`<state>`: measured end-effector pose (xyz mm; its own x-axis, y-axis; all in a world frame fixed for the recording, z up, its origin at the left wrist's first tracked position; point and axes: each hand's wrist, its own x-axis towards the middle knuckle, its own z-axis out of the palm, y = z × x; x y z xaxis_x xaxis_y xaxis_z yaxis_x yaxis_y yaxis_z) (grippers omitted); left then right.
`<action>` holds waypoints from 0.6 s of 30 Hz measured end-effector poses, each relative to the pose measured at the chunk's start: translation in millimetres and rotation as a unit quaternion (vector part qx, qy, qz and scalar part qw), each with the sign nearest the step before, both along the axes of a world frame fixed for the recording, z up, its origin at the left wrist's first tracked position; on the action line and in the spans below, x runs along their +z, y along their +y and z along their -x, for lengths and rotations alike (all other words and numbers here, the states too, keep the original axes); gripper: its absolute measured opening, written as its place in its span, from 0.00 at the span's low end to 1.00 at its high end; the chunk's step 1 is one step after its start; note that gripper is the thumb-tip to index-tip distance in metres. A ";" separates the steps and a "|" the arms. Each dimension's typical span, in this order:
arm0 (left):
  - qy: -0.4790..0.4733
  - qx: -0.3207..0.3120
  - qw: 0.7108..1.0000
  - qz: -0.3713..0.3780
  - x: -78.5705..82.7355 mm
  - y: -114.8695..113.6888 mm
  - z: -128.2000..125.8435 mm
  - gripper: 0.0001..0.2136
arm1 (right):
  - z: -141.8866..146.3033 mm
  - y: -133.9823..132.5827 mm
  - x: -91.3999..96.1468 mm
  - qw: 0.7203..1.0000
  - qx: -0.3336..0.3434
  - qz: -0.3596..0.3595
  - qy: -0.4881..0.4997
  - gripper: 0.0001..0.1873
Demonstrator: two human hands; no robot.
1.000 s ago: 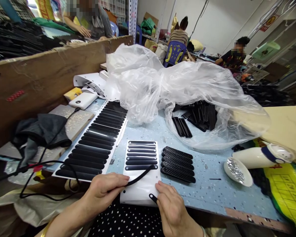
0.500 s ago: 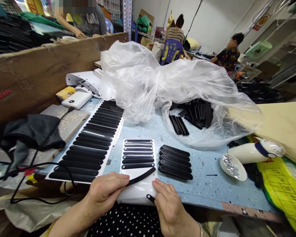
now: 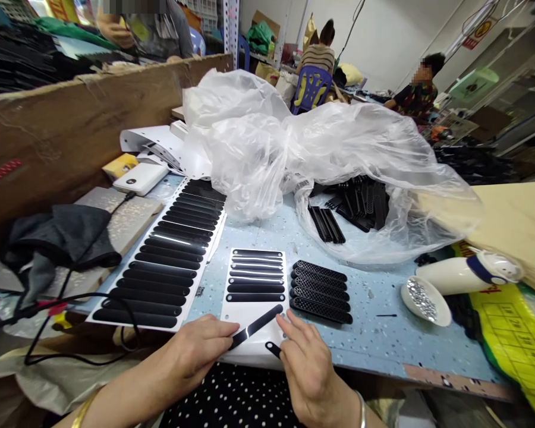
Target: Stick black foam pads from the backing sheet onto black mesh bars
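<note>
A small white backing sheet (image 3: 255,345) with several black oblong stickers lies at the table's near edge. My left hand (image 3: 200,351) pinches one end of a black sticker strip (image 3: 257,325) that is lifted off the sheet. My right hand (image 3: 310,371) rests on the sheet's right lower corner, fingers bent, next to a short black piece (image 3: 273,349). Just right of the sheet lies a row of black perforated oblong plates (image 3: 321,291).
A larger sticker sheet (image 3: 164,261) lies to the left, crossed by a black cable (image 3: 84,297). Clear plastic bags (image 3: 339,154) with more black plates sit behind. A white dish of shiny bits (image 3: 423,303) and a white bottle (image 3: 468,273) are on the right. Other people sit beyond the cardboard wall (image 3: 71,125).
The sticker strip has come further off the sheet and now lies straighter. My right hand's fingers have slid up toward the strip's free end.
</note>
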<state>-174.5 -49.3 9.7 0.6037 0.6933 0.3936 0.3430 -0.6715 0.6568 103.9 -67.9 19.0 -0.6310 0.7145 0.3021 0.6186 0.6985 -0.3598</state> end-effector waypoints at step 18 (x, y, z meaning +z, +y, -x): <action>0.225 0.110 0.963 -0.098 -12.7 -19.0 33.3 0.30 | 33.4 17.3 12.6 0.997 -0.018 0.069 0.005 0.17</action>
<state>-207.8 -68.3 -3.0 0.5905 0.7631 0.2627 0.7111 -0.6459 0.2777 70.5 -50.6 31.6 -0.6023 0.7715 0.2050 0.6383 0.6197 -0.4567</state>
